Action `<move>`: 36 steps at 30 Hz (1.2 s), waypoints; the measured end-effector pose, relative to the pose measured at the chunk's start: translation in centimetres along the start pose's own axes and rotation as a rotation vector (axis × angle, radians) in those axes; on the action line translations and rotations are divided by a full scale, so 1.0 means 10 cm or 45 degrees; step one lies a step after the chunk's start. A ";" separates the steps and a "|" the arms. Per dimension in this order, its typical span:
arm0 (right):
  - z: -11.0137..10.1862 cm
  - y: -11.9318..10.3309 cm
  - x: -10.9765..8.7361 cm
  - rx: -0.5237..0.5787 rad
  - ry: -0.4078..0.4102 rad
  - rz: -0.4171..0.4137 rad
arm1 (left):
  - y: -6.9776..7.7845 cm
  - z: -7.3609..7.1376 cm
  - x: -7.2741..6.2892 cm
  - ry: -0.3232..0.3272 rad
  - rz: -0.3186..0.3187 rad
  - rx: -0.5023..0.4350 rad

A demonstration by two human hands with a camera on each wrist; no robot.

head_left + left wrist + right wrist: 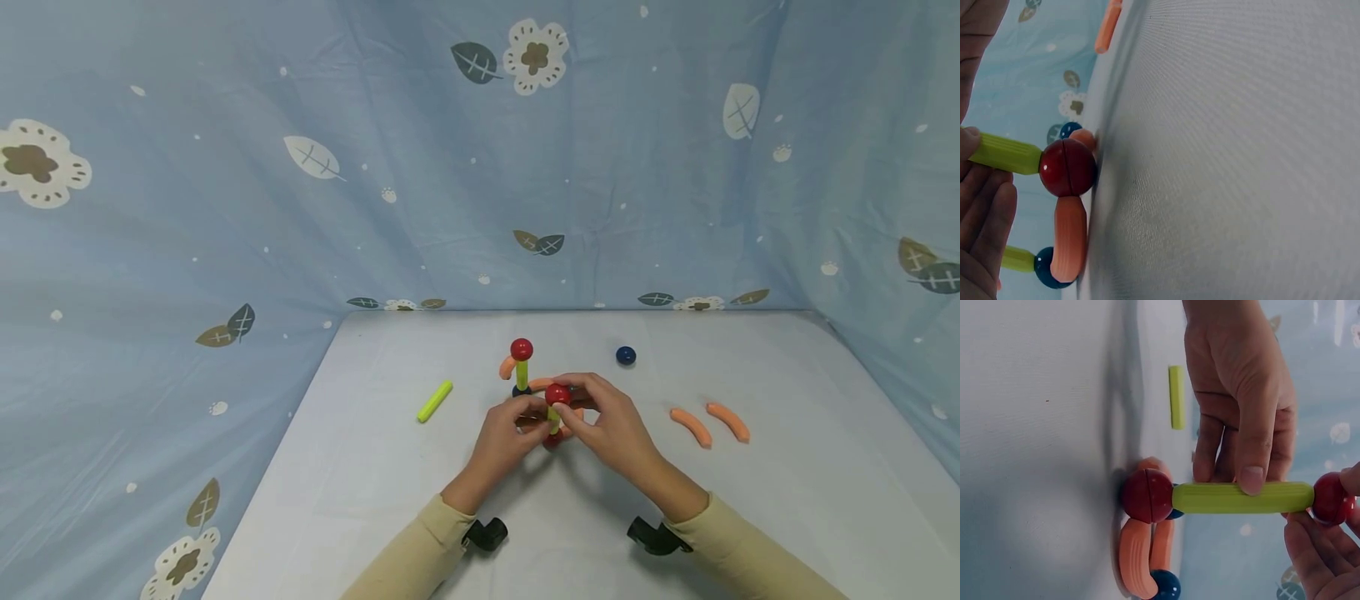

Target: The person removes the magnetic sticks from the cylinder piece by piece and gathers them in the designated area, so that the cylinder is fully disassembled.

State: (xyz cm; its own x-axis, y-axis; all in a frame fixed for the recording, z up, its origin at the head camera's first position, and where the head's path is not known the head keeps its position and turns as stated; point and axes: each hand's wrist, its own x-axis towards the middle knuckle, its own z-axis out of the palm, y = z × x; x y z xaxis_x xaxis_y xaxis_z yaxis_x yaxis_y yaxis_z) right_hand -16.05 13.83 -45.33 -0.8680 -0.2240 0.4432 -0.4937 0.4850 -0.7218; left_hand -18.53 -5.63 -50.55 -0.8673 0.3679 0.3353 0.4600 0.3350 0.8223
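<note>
A ridged yellow-green rod [1222,499] stands upright between a lower red ball [1147,495] and an upper red ball [557,394]. My left hand [504,437] pinches this rod, its thumb lying across the side. The fingers and thumb of my right hand [618,429] grip the upper red ball at the rod's top end. From the lower ball, a curved orange piece [1070,240] runs along the table to a dark blue ball [1047,270]. Just behind, a second green rod [522,375] rises with another red ball [521,349] on top. My fingers hide part of the joined base.
A loose yellow-green rod [435,402] lies to the left on the white table [360,492]. Two loose curved orange pieces, one nearer [691,427] and one farther right [728,422], lie at the right. A dark blue ball [626,356] sits toward the back. Patterned blue cloth [420,150] hangs behind.
</note>
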 end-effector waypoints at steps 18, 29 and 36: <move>-0.09 0.24 0.01 0.037 0.052 0.058 | 0.02 0.01 -0.01 0.015 -0.015 -0.017; -0.19 0.71 0.15 -0.148 0.000 0.258 | 0.03 0.00 -0.01 0.005 -0.028 -0.004; -0.26 0.94 0.30 -0.257 -0.026 0.315 | 0.01 0.01 0.00 0.003 -0.025 0.004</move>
State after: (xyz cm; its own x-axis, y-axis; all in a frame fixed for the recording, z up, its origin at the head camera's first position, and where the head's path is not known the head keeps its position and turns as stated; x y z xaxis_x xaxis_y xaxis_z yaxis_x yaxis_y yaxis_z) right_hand -23.12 19.88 -49.43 -0.9624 -0.0941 0.2549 -0.2485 0.6841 -0.6858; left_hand -18.44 -5.52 -50.53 -0.8765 0.3593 0.3204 0.4436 0.3444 0.8274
